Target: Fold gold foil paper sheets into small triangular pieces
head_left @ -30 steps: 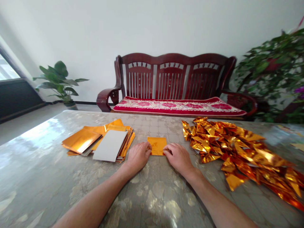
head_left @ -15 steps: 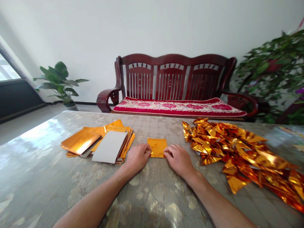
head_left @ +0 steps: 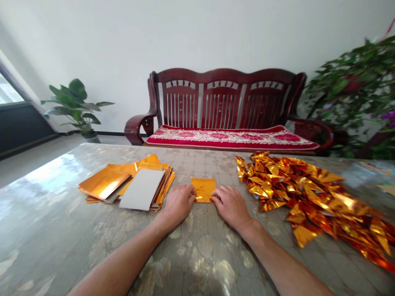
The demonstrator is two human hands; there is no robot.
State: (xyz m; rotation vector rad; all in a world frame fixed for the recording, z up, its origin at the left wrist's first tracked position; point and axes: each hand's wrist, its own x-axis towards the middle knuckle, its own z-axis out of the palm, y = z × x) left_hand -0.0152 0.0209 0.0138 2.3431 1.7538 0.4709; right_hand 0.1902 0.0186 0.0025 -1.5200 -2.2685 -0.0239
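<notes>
"While your left hand (head_left: 181, 200) is pinching the gold foil square (head_left: 204, 188) by its left side, near the middle of the frame, what is your right hand (head_left: 231, 205) doing?"

"It is pinching the right side near the lower corner, thumb and fingers bent together; between your hands the square is lying on the table (head_left: 200, 257)."

"How is it seeming to you as something to handle?"

"Very light, you are probably finding, and thin, like foil-faced paper: readily taking creases, probably not losing them. Its sheen is suggesting a slippery face, and rough tugging is risking a tear."

"So where are you best holding it?"

"By those side edges, near the lower corners, with a soft pinch that is leaving the middle unmarked."

"And farther out?"

"At centre left, gold sheets (head_left: 106, 181) and a pale grey sheet (head_left: 142, 190) are lying piled; at right, a heap of folded foil pieces (head_left: 285, 181) is spreading; at upper centre, a dark red bench (head_left: 220, 77) is standing."
</notes>
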